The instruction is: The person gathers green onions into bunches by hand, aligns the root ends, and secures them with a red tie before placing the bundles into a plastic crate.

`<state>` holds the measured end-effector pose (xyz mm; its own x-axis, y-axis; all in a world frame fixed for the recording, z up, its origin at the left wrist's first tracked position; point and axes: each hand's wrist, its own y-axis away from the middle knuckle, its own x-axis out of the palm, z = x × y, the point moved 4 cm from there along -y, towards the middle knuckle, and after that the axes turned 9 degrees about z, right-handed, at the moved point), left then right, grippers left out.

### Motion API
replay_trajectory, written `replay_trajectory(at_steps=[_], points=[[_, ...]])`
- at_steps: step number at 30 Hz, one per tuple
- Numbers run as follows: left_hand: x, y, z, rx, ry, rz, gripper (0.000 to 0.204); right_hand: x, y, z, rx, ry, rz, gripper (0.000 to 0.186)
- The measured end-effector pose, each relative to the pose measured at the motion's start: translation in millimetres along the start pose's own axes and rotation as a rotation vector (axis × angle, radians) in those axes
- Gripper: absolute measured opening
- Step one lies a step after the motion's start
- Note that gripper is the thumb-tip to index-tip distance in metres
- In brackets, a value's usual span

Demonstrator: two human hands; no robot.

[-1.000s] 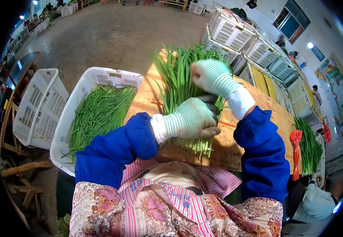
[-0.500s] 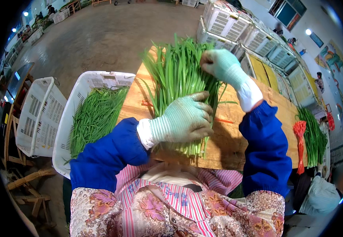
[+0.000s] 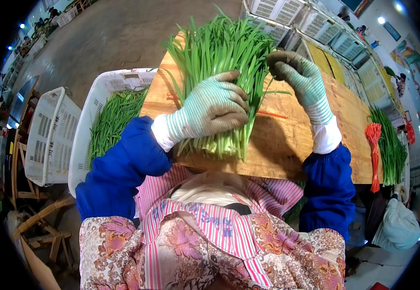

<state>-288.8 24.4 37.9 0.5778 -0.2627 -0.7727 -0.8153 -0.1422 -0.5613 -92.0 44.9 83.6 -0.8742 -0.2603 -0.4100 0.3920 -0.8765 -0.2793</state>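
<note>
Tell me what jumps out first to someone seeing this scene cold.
A big fan of long green stalks lies on a wooden board at the middle, pressed down near its pale cut ends by the gloved left hand. The gloved right hand touches the bunch's right edge. To the left, a white plastic crate holds more green stalks, and red ties lie at the board's right end.

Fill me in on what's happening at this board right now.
A person in striped work gloves is handling a bunch of green chives on a wooden board. The left hand presses down over the bunch near its pale cut ends, while the right hand touches the leaves at the bunch's right edge. A white crate to the left holds more greens, and red ties lie beside another bundle at the right.
</note>
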Motion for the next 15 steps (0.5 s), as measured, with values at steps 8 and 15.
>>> replay_trajectory(at_steps=[8,15], points=[[-7.3,7.7,1.9,-0.024,0.041,0.019,0.012,51.1,60.2,25.3,-0.008,-0.521,0.578,0.034],[-8.4,2.2,5.4,-0.02,0.094,0.107,0.021,193.3,82.9,41.0,-0.232,-0.457,1.073,0.049]])
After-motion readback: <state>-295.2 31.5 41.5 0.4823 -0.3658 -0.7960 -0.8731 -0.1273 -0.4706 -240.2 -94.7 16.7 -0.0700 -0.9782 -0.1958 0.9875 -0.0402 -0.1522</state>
